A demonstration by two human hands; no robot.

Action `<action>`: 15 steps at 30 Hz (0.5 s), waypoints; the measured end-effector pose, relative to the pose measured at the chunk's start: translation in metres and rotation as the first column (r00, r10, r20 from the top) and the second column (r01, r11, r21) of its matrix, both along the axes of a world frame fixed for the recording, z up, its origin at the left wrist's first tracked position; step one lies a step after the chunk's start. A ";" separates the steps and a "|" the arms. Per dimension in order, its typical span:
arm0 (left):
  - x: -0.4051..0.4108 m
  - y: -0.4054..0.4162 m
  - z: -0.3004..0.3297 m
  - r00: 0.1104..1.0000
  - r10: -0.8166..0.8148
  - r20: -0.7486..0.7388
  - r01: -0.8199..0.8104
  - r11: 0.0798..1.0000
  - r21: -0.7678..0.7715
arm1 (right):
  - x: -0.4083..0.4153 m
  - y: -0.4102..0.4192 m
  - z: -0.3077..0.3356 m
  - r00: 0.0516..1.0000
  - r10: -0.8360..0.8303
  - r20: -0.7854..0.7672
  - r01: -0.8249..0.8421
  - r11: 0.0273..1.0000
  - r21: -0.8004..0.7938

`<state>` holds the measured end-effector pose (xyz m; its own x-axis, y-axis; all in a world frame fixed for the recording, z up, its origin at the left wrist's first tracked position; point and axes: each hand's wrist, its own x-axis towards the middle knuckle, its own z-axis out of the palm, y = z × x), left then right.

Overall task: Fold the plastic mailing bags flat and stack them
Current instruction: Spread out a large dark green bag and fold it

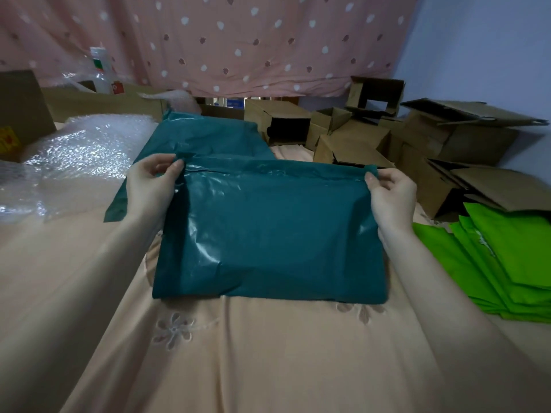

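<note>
Teal mailing bag (268, 231) pinched by both hands, L (152, 186) & R (390, 198); no legible print.

Teal mailing bag (268, 234) folded, flat; green bags (501, 257) stacked right.

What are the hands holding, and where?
Both hands pinch the teal mailing bag by its far corners: left hand, right hand.

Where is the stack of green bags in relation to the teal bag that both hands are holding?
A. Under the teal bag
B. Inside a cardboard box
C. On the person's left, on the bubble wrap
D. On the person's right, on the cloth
D: the green bags lie on the peach cloth to the right of the teal bag, beyond the right hand.
</note>
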<state>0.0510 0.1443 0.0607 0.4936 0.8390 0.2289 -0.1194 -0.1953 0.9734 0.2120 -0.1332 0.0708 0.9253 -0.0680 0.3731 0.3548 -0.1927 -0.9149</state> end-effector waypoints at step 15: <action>-0.027 -0.025 -0.028 0.890 0.048 -0.454 0.104 0.947 0.304 | -0.031 -0.039 -0.014 0.996 -0.046 -0.082 0.005 0.899 -0.438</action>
<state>0.0241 0.1194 0.0328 0.6279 0.7458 0.2225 0.3061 -0.4995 0.8104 0.1811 -0.1720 0.0569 0.9558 0.0594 0.2878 0.2665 -0.5880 -0.7637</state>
